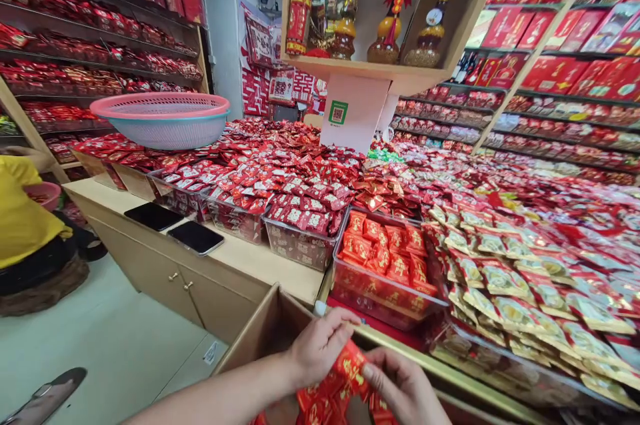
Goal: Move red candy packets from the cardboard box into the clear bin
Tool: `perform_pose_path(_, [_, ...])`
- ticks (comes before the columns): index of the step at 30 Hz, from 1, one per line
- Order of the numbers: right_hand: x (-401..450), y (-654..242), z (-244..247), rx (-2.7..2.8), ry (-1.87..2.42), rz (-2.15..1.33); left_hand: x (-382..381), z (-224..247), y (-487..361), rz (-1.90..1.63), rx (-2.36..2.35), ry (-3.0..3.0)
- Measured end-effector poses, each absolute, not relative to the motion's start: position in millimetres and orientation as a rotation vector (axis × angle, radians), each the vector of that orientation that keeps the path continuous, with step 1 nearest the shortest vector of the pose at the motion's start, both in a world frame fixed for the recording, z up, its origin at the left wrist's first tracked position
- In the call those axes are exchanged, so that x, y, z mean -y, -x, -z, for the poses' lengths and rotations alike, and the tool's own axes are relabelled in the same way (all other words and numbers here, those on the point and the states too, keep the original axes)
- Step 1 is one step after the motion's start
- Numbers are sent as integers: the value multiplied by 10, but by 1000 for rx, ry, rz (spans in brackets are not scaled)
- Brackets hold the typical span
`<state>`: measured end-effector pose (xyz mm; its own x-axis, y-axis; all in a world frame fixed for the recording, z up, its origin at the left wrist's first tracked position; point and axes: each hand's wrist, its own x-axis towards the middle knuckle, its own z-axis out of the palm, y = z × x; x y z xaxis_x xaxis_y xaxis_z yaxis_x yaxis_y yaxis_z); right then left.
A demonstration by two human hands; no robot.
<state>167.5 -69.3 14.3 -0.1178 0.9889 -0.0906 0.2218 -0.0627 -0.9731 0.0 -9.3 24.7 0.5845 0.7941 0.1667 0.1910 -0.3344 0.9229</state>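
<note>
My left hand (323,345) is curled over a small shiny red candy packet (350,366) with gold printing. My right hand (400,388) pinches the same packet's right edge between thumb and fingers. More red packets (320,405) hang or lie just below my hands; whether they are joined to the held one I cannot tell. Both hands are above an open cardboard box (263,325), whose inside is partly hidden by my arms. Beyond them, a clear plastic bin (383,305) holds similar red and gold packets.
Bins of wrapped sweets (310,211) cover the counter (280,275), with gold-and-red packets (520,285) at right. Two dark phones (195,237) lie near its left edge. A pink-and-blue basket (165,121) rests on the packets. A person in yellow (30,211) is at far left.
</note>
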Motion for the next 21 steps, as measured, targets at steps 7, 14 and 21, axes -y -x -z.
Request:
perform_pose_path(7, [756,-1682,-202,1078,1312,-1296,93,-261,-78,-655,-697,-1453])
perform_pose_path(14, [772,-1608,-180,859,1227,-1333,56,-132,-112,-686,-612,-1284])
perform_pose_path(21, [832,-1703,-300,1152,1271,-1083,70,-596,62,-826,-740,-1910])
